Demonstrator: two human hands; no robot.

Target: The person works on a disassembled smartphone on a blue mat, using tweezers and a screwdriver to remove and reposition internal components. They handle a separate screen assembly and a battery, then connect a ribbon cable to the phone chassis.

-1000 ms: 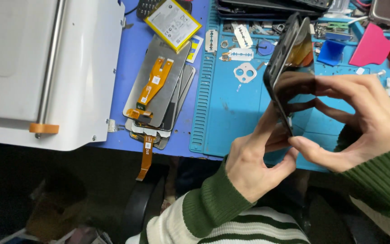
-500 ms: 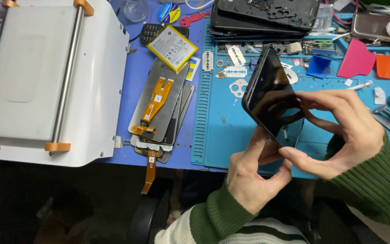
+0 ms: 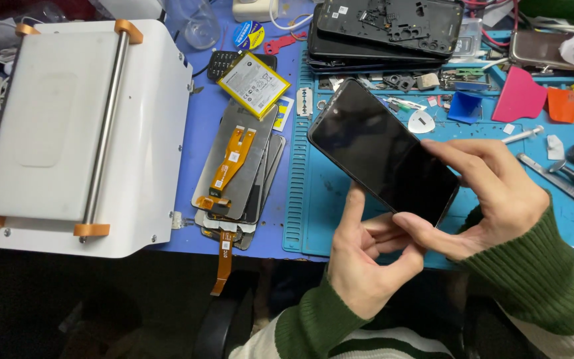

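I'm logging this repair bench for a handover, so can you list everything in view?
phone: 1, black, screen dark, held over the blue mat
blue mat: 1, blue, centre-right bench
white machine: 1, white with orange clips, left
screen panels: a stack, grey with orange flex cables, beside the machine
battery: 1, yellow-edged, above the stack
phone frames: stacked, black, top centre
plastic picks: several, pink, blue, orange, top right
hands: left hand under the phone's lower end, right hand gripping its near end
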